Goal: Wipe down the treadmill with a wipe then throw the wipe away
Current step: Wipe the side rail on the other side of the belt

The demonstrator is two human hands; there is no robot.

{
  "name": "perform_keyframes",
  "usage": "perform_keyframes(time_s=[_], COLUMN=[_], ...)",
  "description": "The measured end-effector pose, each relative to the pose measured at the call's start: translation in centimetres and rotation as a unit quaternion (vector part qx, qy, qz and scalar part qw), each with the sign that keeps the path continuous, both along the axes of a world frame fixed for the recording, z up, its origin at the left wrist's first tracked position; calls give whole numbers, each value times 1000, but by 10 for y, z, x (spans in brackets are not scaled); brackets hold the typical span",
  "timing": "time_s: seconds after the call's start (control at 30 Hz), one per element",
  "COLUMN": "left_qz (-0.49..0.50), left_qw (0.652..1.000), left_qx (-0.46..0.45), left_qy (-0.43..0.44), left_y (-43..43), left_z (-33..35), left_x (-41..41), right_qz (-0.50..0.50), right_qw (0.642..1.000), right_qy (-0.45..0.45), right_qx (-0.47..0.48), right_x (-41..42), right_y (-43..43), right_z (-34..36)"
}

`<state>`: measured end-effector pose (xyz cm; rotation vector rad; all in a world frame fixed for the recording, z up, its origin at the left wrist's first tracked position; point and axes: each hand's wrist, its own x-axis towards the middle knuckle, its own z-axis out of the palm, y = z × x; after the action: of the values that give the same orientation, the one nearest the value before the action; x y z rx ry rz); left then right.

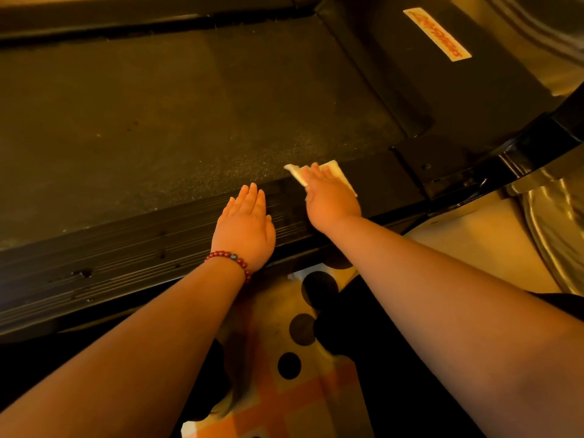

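Right of frame center, the flat right hand (328, 191) pressed the wipe (343, 175), long axis upper-left to lower-right, onto the treadmill (158, 121); the left hand (245, 226) lay open on its side rail (110, 260).

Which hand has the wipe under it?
The right hand presses flat on the white wipe; the left hand, wearing a beaded bracelet, rests bare on the treadmill rail.

Dim, warm amber light; deep shadow across treadmill belt (158, 115). Glare streaks on shiny surface (557, 226) at rt edge. Wide-angle bend at borders, foreground slightly soft.
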<state>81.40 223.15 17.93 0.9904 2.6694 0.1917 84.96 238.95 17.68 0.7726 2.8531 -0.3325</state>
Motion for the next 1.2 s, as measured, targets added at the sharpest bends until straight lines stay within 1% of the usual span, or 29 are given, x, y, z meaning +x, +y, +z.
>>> perform_keyframes(time_s=[0.1, 0.13, 0.17, 0.23, 0.3, 0.33, 0.37, 0.4, 0.5, 0.53, 0.6, 0.7, 0.77, 0.83, 0.9, 0.93, 0.97, 1.03, 1.1, 1.17, 1.2], left_qz=[8, 6, 3, -1, 1, 3, 4, 5, 7, 7, 4, 3, 5, 6, 5, 5, 5, 5, 7, 11, 11], left_qw=[1000, 1000, 1000, 1000, 1000, 1000, 1000, 999, 999, 999, 999, 999, 999, 999, 999, 999, 999, 1000, 1000, 1000, 1000], left_qx=[1, -2, -7, -15, -20, -20, -19, -18, -14, -15, -17, -18, -22, -23, -20, -19, -17, -15, -8, 0, 2], left_qy=[10, 16, 19, 17, 19, 21, 24, 28, 40, 38, 31, 30, 30, 32, 38, 38, 36, 27, 18, 15, 14], left_y=[-4, -6, -9, -14, -17, -18, -18, -18, -17, -17, -16, -16, -16, -15, -15, -15, -15, -15, -16, -17, -17], left_z=[0, 0, 1, 1, 0, -1, -2, -3, -4, -4, -4, -4, -4, -4, -5, -5, -4, -4, -4, -4, -4], left_x=[2, 2, 2, 2, 2, 3, 3, 4, 3, 3, 2, 2, 2, 3, 4, 3, 4, 3, 2, 2, 3], right_qz=[130, 157, 158, 91, 4, -22, -26, -5, 112, 125, 84, -2, -7, 50, 135, 160, 161, 94, 19, -10, 1], right_qw=[990, 986, 985, 993, 1000, 1000, 1000, 1000, 993, 991, 995, 1000, 1000, 998, 989, 986, 985, 994, 1000, 1000, 1000], right_qy=[24, 31, 39, 40, 3, -6, 1, 16, 31, 32, 21, -15, -2, 27, 24, 20, 22, 35, 20, 16, 20], right_qx=[-37, -47, -60, -57, -13, -6, -10, -22, -32, -35, -45, -4, 3, -24, -45, -51, -54, -43, -11, -11, -22], right_x=[9, 12, 14, 9, 2, -1, -4, -5, 1, 1, -2, -6, -5, -3, 2, 4, 6, 5, 4, 2, 2], right_y=[-17, -16, -12, -1, 5, 3, -4, -12, -30, -27, -13, -4, -10, -19, -26, -25, -21, -8, 1, -6, -15], right_z=[0, -1, 0, 0, 3, 4, 5, 3, 0, 1, 5, 6, 2, -2, 0, 2, 2, -1, -4, -3, -3])
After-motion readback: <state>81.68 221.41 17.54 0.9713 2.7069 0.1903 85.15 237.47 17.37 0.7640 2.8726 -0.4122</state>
